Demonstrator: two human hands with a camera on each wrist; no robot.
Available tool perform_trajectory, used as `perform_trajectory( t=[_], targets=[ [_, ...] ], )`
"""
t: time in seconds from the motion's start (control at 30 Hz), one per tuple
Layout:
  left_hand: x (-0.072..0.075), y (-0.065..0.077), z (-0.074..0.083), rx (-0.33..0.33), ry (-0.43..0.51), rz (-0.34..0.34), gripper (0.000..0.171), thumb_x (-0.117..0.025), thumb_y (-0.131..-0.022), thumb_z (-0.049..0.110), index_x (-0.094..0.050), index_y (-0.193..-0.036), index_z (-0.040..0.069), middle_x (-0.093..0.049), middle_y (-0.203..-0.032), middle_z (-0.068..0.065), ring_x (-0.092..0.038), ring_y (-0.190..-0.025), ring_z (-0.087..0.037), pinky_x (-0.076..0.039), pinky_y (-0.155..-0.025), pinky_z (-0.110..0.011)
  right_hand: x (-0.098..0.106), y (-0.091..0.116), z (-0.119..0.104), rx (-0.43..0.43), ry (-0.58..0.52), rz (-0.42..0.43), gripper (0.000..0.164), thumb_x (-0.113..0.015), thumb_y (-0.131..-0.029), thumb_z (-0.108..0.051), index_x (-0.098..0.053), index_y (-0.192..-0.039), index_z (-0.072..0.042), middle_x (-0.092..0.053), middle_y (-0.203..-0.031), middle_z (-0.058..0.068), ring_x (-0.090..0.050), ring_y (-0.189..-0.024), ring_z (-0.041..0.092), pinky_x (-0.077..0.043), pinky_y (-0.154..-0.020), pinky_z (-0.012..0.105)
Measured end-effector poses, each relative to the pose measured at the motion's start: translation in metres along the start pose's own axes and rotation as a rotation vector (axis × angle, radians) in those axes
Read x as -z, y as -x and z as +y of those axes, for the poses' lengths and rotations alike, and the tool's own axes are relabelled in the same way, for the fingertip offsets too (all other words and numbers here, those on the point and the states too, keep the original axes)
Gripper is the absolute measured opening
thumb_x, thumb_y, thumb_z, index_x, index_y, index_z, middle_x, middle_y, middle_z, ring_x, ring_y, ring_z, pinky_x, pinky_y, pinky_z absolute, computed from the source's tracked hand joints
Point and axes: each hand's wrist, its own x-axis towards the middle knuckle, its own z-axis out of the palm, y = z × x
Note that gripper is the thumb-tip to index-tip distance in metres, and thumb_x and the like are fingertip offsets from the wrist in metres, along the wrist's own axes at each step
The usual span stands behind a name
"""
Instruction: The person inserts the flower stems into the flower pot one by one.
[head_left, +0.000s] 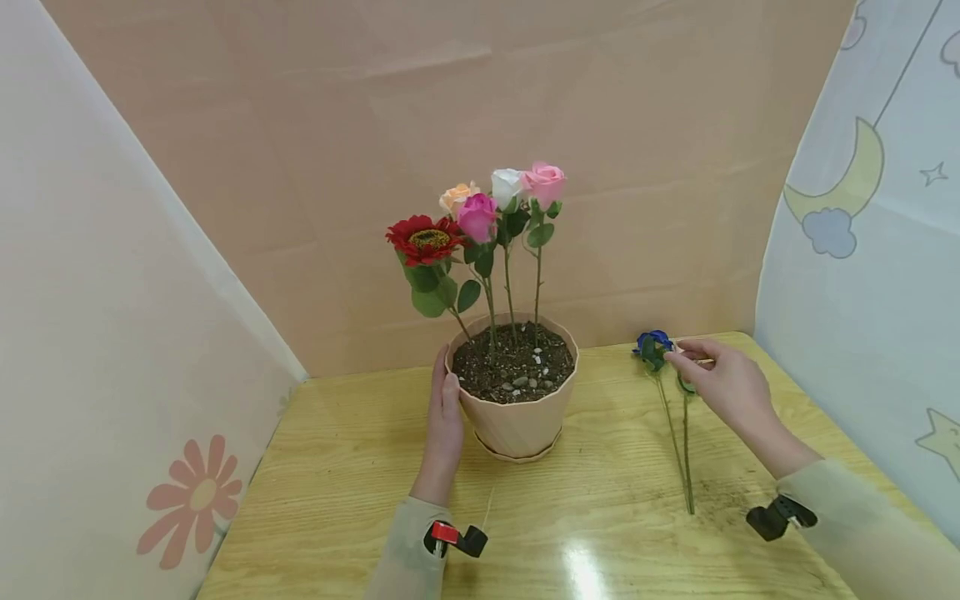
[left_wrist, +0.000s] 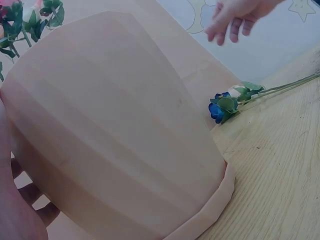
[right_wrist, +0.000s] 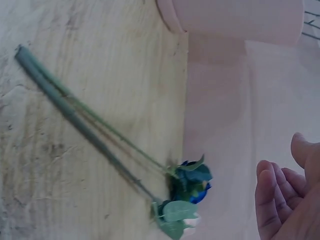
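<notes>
A peach flowerpot of dark soil holds several upright flowers, among them a red daisy-like bloom, a magenta rose and a pink rose. My left hand rests along the pot's left side, its thumb near the rim. In the left wrist view the fingers reach past the pot's wall. Above two flowers lying on the table is my right hand, fingers loosely bent and holding nothing. One flower is a blue rose; the other is white, partly covered by leaves.
The pot stands in a matching saucer on a wooden table. Dark soil crumbs lie by the stem ends at the right. A peach cloth hangs behind, with patterned white cloths at both sides.
</notes>
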Motion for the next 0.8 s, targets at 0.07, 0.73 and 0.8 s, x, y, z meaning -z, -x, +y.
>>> perform_trajectory(
  t=[0.07, 0.73, 0.8],
  targets=[
    [0.000, 0.000, 0.000, -0.001, -0.002, 0.003, 0.056, -0.029, -0.123, 0.034, -0.021, -0.178, 0.028, -0.015, -0.184, -0.004, -0.014, -0.167, -0.037, -0.017, -0.130, -0.068, -0.003, 0.001, 0.008, -0.012, 0.017, -0.012, 0.069, -0.062, -0.111, -0.056, -0.066, -0.149, 0.001, -0.076, -0.126, 0.024, -0.076, -0.092, 0.036, -0.049, -0.054, 0.035],
    [0.000, 0.000, 0.002, 0.018, -0.001, 0.013, 0.057, -0.029, -0.123, 0.036, -0.020, -0.178, 0.026, -0.015, -0.184, -0.005, -0.014, -0.168, -0.036, -0.015, -0.131, -0.067, -0.025, 0.020, 0.072, -0.131, 0.077, -0.192, 0.082, -0.061, -0.110, -0.059, -0.056, -0.154, 0.010, -0.074, -0.128, 0.026, -0.065, -0.075, 0.021, -0.046, -0.061, 0.037],
    [0.000, 0.000, 0.002, 0.019, -0.002, 0.013, 0.057, -0.029, -0.123, 0.036, -0.020, -0.178, 0.025, -0.015, -0.184, -0.006, -0.014, -0.168, -0.036, -0.015, -0.130, -0.068, -0.026, 0.021, 0.075, -0.141, 0.073, -0.201, 0.081, -0.062, -0.110, -0.056, -0.055, -0.154, 0.011, -0.075, -0.124, 0.024, -0.063, -0.072, 0.020, -0.045, -0.061, 0.037]
  ],
)
